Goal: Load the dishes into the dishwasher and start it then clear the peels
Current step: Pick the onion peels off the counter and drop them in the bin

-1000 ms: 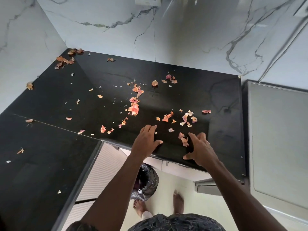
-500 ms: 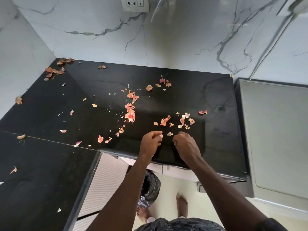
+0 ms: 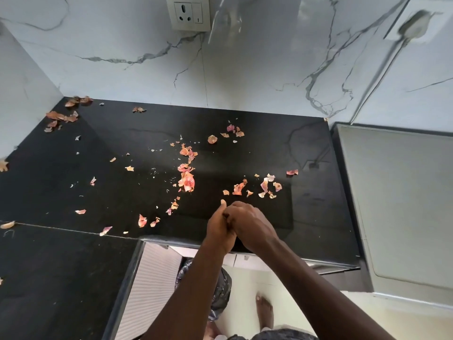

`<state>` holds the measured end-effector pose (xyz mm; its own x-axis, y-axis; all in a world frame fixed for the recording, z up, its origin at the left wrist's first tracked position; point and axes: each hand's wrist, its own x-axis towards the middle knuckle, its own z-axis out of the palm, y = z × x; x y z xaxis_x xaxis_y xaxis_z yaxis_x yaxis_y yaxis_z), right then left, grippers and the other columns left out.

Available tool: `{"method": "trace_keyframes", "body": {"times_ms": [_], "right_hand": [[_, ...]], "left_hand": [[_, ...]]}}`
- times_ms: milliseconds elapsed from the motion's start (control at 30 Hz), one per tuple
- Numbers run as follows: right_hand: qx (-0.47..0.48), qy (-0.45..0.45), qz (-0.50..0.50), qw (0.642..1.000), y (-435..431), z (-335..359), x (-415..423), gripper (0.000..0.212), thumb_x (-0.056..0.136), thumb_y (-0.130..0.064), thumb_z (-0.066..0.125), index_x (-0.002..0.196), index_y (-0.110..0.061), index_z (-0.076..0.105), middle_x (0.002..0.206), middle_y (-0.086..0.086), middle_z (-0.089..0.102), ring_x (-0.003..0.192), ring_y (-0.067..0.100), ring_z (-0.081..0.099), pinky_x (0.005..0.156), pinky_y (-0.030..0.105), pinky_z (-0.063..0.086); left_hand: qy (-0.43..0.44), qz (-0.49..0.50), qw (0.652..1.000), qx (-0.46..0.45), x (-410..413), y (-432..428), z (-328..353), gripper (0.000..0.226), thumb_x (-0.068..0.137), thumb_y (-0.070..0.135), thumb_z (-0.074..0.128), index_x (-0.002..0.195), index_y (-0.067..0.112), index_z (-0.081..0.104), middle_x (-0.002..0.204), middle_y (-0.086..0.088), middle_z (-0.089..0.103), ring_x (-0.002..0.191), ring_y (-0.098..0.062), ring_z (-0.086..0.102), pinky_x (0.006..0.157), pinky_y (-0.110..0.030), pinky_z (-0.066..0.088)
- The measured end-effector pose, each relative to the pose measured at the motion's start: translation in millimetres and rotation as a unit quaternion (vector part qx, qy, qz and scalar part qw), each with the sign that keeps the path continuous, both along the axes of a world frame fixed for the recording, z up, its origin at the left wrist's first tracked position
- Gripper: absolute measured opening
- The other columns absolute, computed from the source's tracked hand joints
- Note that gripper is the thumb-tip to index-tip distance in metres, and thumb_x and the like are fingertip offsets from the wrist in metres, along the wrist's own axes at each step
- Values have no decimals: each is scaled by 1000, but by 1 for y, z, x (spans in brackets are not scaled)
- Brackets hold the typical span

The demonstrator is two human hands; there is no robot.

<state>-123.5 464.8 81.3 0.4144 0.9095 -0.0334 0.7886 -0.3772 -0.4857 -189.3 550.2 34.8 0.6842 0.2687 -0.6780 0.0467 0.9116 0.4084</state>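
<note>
Pink and orange onion peels are scattered over the black countertop [image 3: 245,148]. The biggest cluster of peels [image 3: 186,181] lies mid-counter, a second group [image 3: 267,186] sits just beyond my hands, and dry brown peels [image 3: 62,116] fill the far left corner. My left hand [image 3: 218,228] and my right hand [image 3: 251,223] are pressed together above the counter's front edge, both with curled fingers. Whatever peels they hold are hidden between them.
A grey appliance top [image 3: 404,204] stands level with the counter on the right. Below the counter edge is a bin lined with a black bag [image 3: 221,288], with my bare foot [image 3: 264,312] beside it. A wall socket [image 3: 188,13] sits on the marble backsplash.
My hands were spread flat on the counter near the front peels. They curled, the peels under my right hand left the counter, and both hands drew together.
</note>
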Motion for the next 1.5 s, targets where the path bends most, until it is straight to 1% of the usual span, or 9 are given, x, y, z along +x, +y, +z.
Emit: {"method": "trace_keyframes", "body": {"times_ms": [267, 433, 567, 733, 800, 967, 1233, 1367, 1500], "right_hand": [[82, 75, -98, 989, -11, 17, 33, 20, 94, -10, 62, 100, -22, 77, 95, -10, 71, 84, 2, 65, 75, 17, 52], [-14, 11, -262, 965, -28, -8, 143, 39, 89, -32, 71, 124, -20, 64, 132, 5, 56, 122, 28, 51, 98, 42, 47], [-133, 24, -211, 968, -39, -32, 191, 80, 79, -58, 75, 145, -25, 44, 148, 12, 36, 137, 36, 32, 110, 50, 39], [-138, -9, -133, 981, -33, -42, 182, 94, 70, -65, 78, 149, -32, 39, 146, 8, 35, 134, 31, 34, 109, 44, 38], [-134, -5, -89, 987, -30, -45, 169, 86, 74, -56, 80, 148, -34, 41, 144, 4, 36, 131, 29, 36, 106, 41, 42], [-50, -24, -48, 997, -36, -53, 143, 16, 96, -10, 56, 108, -17, 64, 118, 0, 48, 103, 23, 52, 80, 39, 54], [14, 97, -177, 979, -43, -36, 149, 14, 93, -15, 60, 93, -16, 74, 88, -5, 60, 81, 16, 61, 69, 34, 53], [73, 97, -111, 986, -24, -1, 113, 15, 91, -12, 64, 94, -21, 76, 93, -9, 63, 84, 9, 60, 72, 23, 47], [8, 70, -21, 997, 3, 8, 68, 25, 96, -5, 51, 110, -12, 70, 109, 3, 63, 100, 20, 60, 94, 33, 46]], "left_hand": [[68, -3, 997, 26, 9, 5, 6, 32, 106, 23, 46, 103, -2, 67, 83, -16, 72, 68, -18, 70, 58, -27, 59], [110, 40, 992, 44, 27, 8, 5, 36, 105, 28, 48, 86, 3, 65, 69, -9, 65, 57, -11, 59, 47, -19, 50], [130, 75, 987, 60, 41, 5, 10, 36, 105, 28, 47, 88, 2, 66, 75, -11, 66, 58, -12, 60, 48, -20, 51], [139, 99, 983, 71, 57, 2, 15, 36, 104, 29, 50, 86, 3, 67, 74, -10, 66, 63, -12, 60, 50, -20, 53], [141, 104, 982, 75, 62, -2, 19, 37, 105, 30, 50, 85, 4, 67, 74, -9, 65, 64, -12, 59, 51, -19, 53], [133, 102, 982, 92, 66, -3, 23, 37, 106, 28, 46, 89, 2, 66, 75, -10, 66, 64, -12, 59, 54, -21, 53], [124, 91, 983, 103, 64, -2, 19, 35, 105, 28, 49, 91, 3, 68, 79, -10, 67, 68, -14, 62, 61, -24, 55], [111, 61, 986, 112, 68, -5, 17, 30, 102, 25, 52, 99, 1, 70, 89, -15, 68, 74, -18, 66, 67, -29, 57], [43, 40, 996, 67, 64, -5, 14, 43, 101, 33, 53, 129, 3, 64, 128, -24, 65, 120, -34, 64, 106, -45, 49]]}}
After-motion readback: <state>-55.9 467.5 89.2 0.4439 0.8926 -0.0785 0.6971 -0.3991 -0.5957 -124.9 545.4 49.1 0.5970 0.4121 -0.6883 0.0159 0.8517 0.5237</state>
